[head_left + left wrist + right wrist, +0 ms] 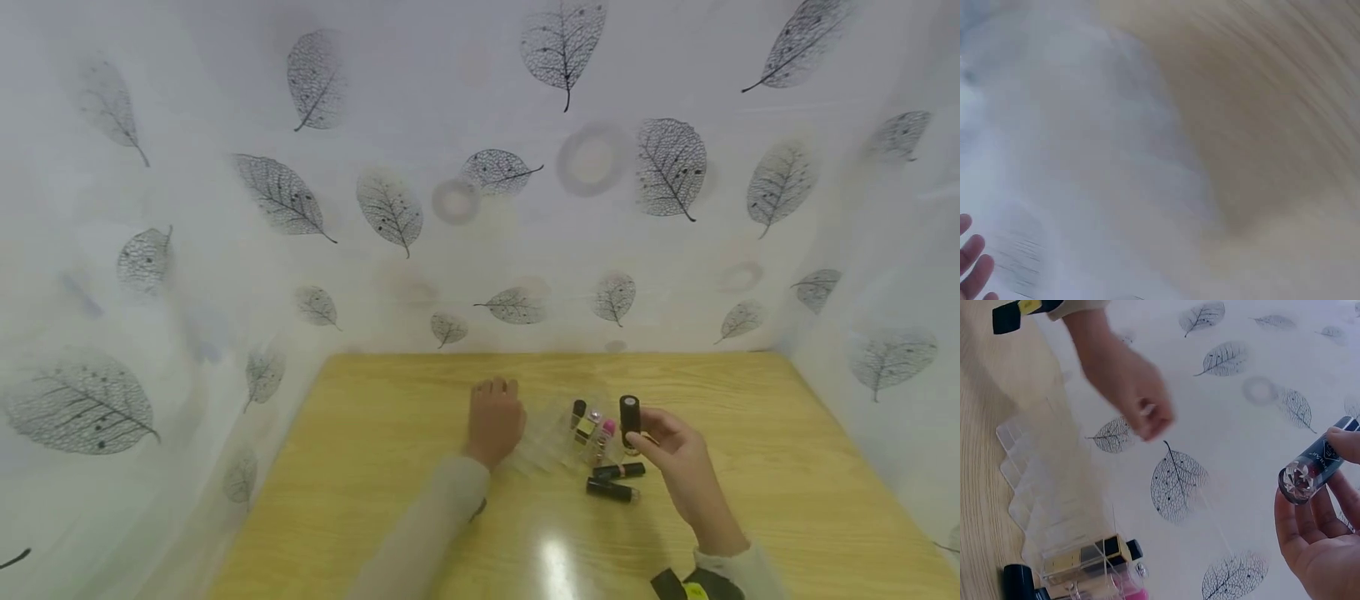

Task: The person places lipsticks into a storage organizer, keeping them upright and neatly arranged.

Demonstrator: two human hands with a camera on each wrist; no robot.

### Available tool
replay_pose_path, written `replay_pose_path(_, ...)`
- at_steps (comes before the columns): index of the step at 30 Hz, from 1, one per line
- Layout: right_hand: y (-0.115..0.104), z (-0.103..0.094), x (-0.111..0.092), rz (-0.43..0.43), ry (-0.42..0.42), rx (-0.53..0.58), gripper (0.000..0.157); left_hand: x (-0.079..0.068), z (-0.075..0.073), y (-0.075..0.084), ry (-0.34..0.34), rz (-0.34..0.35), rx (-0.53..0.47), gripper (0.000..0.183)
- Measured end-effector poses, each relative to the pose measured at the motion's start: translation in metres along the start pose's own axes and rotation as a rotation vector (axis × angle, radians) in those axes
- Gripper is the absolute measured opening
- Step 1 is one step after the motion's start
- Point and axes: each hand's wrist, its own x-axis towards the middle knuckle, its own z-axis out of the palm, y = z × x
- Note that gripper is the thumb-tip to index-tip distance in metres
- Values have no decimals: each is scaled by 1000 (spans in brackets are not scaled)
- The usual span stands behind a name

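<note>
My right hand (681,462) pinches a black lipstick tube (630,415) between thumb and fingers, upright in the head view. The right wrist view shows its clear faceted end and white lettering on the tube (1321,457). My left hand (495,423) is above the table, left of a clear stepped lipstick organizer (542,440). Its fingers hang loosely curled, and no held thing shows; in the left wrist view only some fingertips (975,265) appear. In the organizer's right part stand a black tube (578,412), a gold-and-black one (585,430) and a bright pink one (608,427).
Two black lipstick tubes lie in front of the organizer, the nearer one (609,489) just below the other (628,471). The wooden table (360,483) is bounded by white leaf-print sheeting (420,275) at the back and sides. The left wrist view is blurred.
</note>
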Motion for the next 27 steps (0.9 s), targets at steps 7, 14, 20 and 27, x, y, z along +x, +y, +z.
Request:
replay_pose_path(7, -8, 13, -1, -78, -6, 45, 27, 2, -71, 62, 112, 143, -336, 24)
replay_pose_path(14, -15, 21, -2, -119, -28, 64, 26, -8, -99, 95, 77, 136, -463, 29)
replay_pose_path(20, -16, 23, -3, -123, -6, 62, 26, -11, -97, 105, 110, 75, -519, 28)
replay_pose_path(27, -18, 19, -5, -98, 38, 53, 26, -11, -95, 106, 140, 64, -587, 31)
